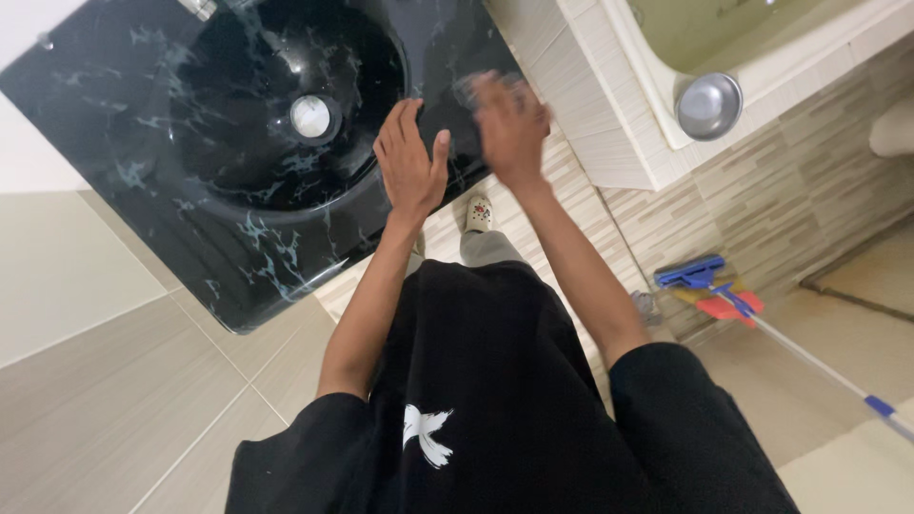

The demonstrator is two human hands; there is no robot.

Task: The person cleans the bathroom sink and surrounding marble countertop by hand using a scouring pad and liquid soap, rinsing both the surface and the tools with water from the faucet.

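Note:
My left hand [410, 160] is held flat and open over the front right rim of a black marbled sink [205, 243], fingers together and pointing up the frame. Just right of it, my right hand [509, 124] is blurred with motion, its fingers spread, and holds nothing. Both hands hover close together above the sink's edge, a small gap between them. The round silver drain [310, 115] lies in the basin to the left of my left hand.
A pale tiled bathtub surround [609, 143] stands at the right, with a metal bowl [708, 106] on its edge. A blue and red mop [709, 290] with a long handle lies on the floor at right. Grey wall tiles fill the lower left.

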